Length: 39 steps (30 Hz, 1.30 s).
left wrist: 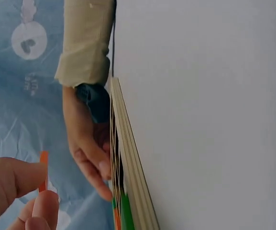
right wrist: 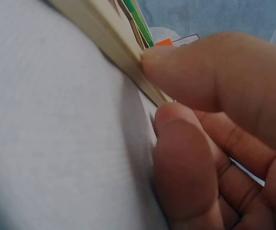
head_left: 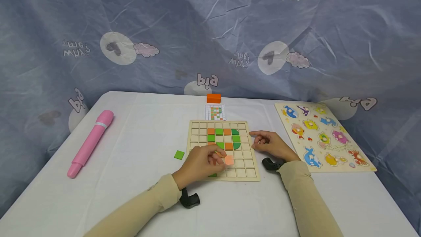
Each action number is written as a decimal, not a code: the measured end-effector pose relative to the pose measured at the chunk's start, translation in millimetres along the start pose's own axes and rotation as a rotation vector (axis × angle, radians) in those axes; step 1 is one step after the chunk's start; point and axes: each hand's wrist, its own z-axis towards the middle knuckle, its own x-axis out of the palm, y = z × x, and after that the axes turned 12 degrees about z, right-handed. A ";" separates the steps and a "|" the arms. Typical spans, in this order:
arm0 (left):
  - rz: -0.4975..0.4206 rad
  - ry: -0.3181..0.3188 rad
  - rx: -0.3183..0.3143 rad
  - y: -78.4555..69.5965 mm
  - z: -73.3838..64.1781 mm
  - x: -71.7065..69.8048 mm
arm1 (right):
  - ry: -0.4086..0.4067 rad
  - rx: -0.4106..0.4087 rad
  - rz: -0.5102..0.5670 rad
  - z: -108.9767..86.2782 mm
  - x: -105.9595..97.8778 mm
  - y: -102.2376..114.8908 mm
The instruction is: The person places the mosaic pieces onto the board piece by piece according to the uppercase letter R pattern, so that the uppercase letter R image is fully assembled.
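Note:
Between thumb and index finger, my left hand (head_left: 200, 163) pinches a thin orange square tile (left wrist: 44, 159), above the lower middle of a wooden grid board (head_left: 251, 173). Orange and green squares and two rounded green pieces (head_left: 236, 145) lie in the board's cells; my left hand hides some cells. At the board's right edge is my right hand (head_left: 271, 145). Its index fingertip and thumb touch the edge, with the other fingers bent and holding nothing. A loose green square tile (head_left: 179, 155) lies on the table left of the board.
Behind the board lie a printed pattern card (head_left: 208, 113) and an orange block (head_left: 213, 98). A pink tube-like object (head_left: 90, 143) lies at the left. An animal peg puzzle (head_left: 315, 145) lies at the right, near my right forearm. A patterned cloth (head_left: 197, 28) hangs behind the white table (head_left: 144, 127).

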 end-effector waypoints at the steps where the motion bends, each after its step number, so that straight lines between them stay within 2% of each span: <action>1: 0.008 0.002 0.007 -1.7 2.0 3.0 | -0.001 0.000 -0.002 0.0 -0.1 0.0; 9: 0.117 0.006 0.036 -11.8 17.1 24.5 | -0.006 0.006 -0.011 0.2 -0.2 -0.1; 14: 0.199 0.041 0.031 -12.3 22.7 32.1 | -0.006 0.007 -0.009 0.5 -0.8 -0.4; 25: 0.297 0.123 0.004 -9.5 20.7 38.6 | -0.006 0.006 0.005 0.8 -0.9 -2.5; 39: 0.321 0.140 0.021 -6.4 18.2 40.0 | -0.010 -0.003 -0.013 0.2 -0.5 -1.0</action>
